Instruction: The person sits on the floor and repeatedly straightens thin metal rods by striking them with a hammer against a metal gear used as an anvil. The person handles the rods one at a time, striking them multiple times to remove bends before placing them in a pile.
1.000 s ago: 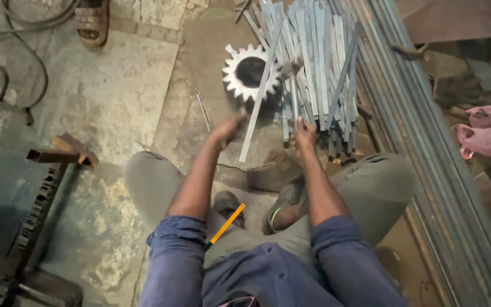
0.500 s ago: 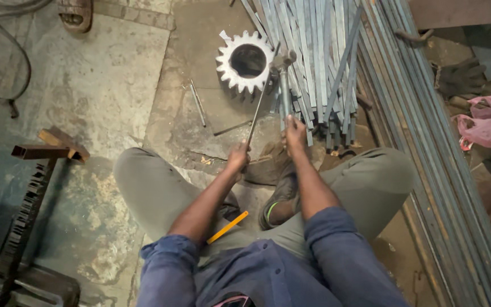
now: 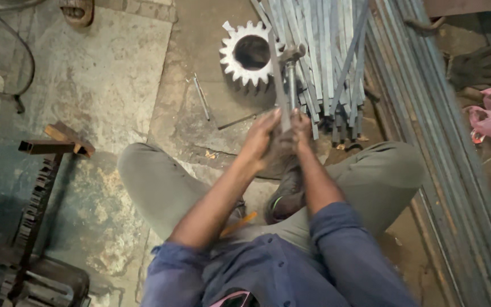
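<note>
Grey flat steel strip (image 3: 277, 74) is standing between both hands, near centre, its far end crossing the toothed steel gear (image 3: 251, 54). Left hand (image 3: 263, 139) and right hand (image 3: 301, 129) are closing around its near end, touching each other, beside the bundle of grey strips (image 3: 328, 62).

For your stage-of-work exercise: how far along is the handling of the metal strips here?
Done: a bundle of cut strips lies heaped by the gear. In hand: left hand and right hand grip one strip together. Left: long bars lie untouched alongside.

Stained floor (image 3: 103, 85), gear (image 3: 249, 55), strips (image 3: 325, 62), perhaps steel
</note>
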